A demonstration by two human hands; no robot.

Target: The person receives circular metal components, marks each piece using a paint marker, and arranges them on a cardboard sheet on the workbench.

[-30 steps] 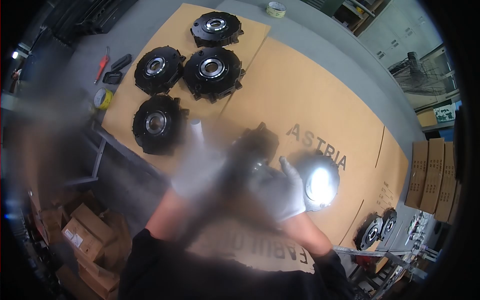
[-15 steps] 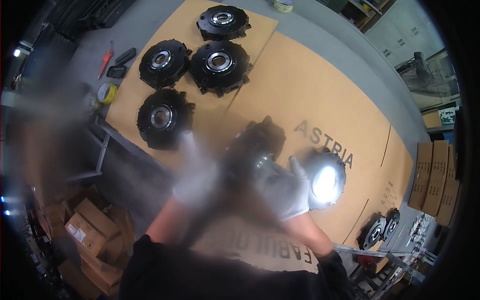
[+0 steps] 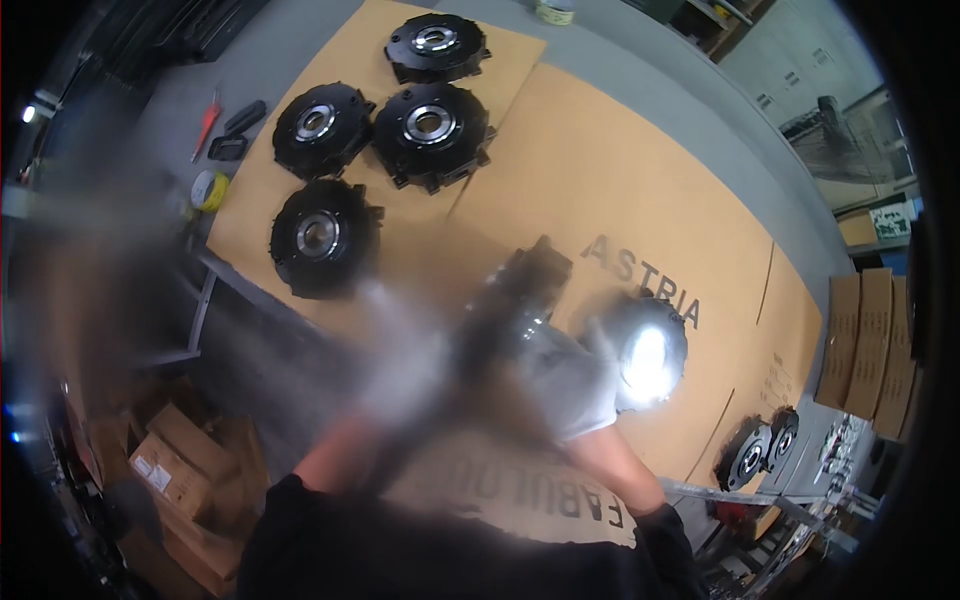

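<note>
A black round housing [image 3: 520, 285] is tilted up in front of me over the cardboard, its lower part lost in haze. My right hand [image 3: 568, 380], in a pale glove, is closed on its lower right edge. My left hand [image 3: 400, 345], also gloved, is at the housing's left side; blur hides its fingers and whether it touches. Just right of my right hand lies another black housing [image 3: 672, 340], its middle washed out by a bright glare. A similar housing [image 3: 318, 236] with a metal centre ring lies flat beyond my left hand.
Several more black housings [image 3: 430, 125] lie at the far left of the cardboard sheet [image 3: 600, 160]. Two smaller discs [image 3: 750, 455] sit at the right edge. Yellow tape [image 3: 209, 190] and a red-handled tool [image 3: 207, 128] are on the left; cartons [image 3: 858, 345] stand at right.
The held housing has turned more edge-on between my hands. My right thumb, earlier raised beside the glaring housing, no longer stands out. The whole view has shifted slightly left.
</note>
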